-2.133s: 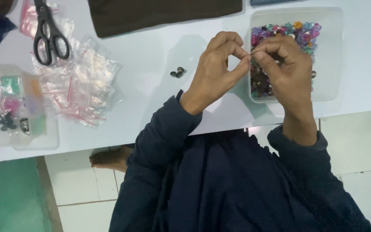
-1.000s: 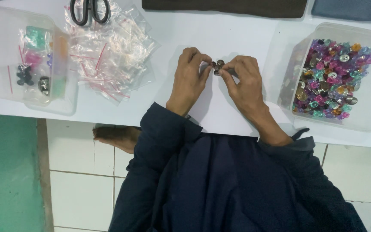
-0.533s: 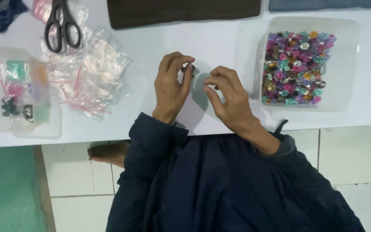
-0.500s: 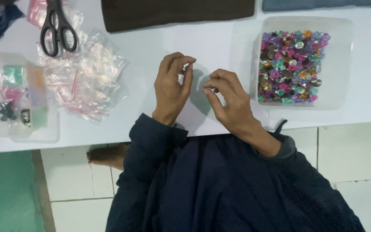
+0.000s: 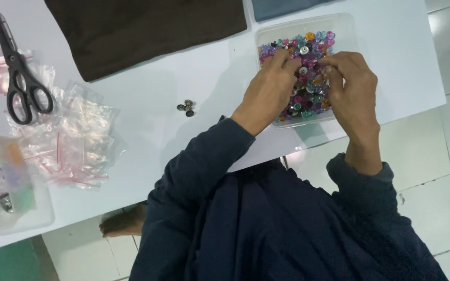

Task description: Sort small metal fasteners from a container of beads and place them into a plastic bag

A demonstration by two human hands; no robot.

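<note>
Both hands, left hand (image 5: 269, 88) and right hand (image 5: 351, 83), pinched among beads (image 5: 308, 73) in the clear tub (image 5: 266, 36), upper right; light fingertip picking suited best.

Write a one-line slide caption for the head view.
Both hands, left hand and right hand, reach into a clear tub of colourful beads on a white table.

Glossy plastic beads (image 5: 308, 78), clear plastic tub (image 5: 345, 23)

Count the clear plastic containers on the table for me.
2. One container of colourful beads sits at the right, under both hands; a second container with sorted items sits at the left edge, partly cut off. More may lie outside the view.
</note>
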